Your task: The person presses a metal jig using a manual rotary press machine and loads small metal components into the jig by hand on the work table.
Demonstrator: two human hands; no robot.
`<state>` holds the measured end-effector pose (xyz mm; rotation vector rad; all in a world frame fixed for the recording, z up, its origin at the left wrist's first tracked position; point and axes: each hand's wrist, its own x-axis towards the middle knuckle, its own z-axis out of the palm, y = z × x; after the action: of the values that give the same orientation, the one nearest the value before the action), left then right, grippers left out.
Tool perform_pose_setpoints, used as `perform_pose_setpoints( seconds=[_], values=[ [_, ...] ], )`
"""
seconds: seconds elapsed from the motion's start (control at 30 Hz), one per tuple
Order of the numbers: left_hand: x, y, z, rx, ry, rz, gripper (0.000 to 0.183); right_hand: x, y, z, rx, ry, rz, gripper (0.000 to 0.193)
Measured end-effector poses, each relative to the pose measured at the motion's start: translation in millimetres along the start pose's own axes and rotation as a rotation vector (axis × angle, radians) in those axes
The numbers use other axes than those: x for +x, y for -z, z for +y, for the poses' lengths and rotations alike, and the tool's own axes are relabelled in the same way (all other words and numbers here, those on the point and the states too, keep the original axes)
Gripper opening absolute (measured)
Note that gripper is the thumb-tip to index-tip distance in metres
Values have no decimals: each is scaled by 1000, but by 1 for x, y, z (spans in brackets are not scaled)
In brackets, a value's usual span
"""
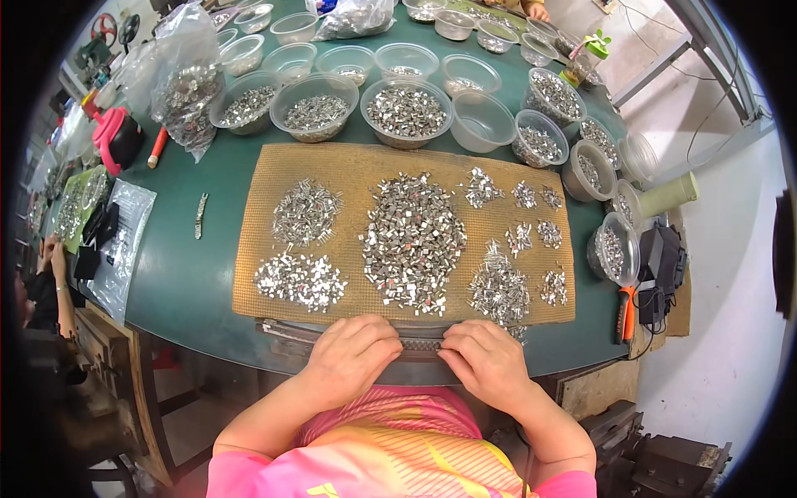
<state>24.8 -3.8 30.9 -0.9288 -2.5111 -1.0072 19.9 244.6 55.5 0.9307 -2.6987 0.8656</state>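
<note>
At the table's near edge, my left hand and my right hand face each other with curled fingers. Between them runs a dark strip of small metal links, lying along a long metal bar. Each hand's fingertips press together at one end of the strip; the exact grip is partly hidden. Just beyond lies a brown textured mat. It carries a large central heap of small metal pieces, two piles on the left and several smaller piles on the right.
Clear plastic bowls, many with metal pieces, curve around the mat's far and right sides. Leftward are a filled plastic bag, a black and pink container and a short link strip. Orange-handled pliers lie right. Other people's hands show far left and at the top.
</note>
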Motion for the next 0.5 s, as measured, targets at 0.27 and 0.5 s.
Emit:
perform_pose_setpoints(
  seconds=[0.27,0.5],
  values=[
    [1,4,-6,-94,54,-26,20,8,8,8,21,36,-72,15],
    [1,-5,4,25,74,56,25,34,4,4,70,61,-43,13]
  ],
)
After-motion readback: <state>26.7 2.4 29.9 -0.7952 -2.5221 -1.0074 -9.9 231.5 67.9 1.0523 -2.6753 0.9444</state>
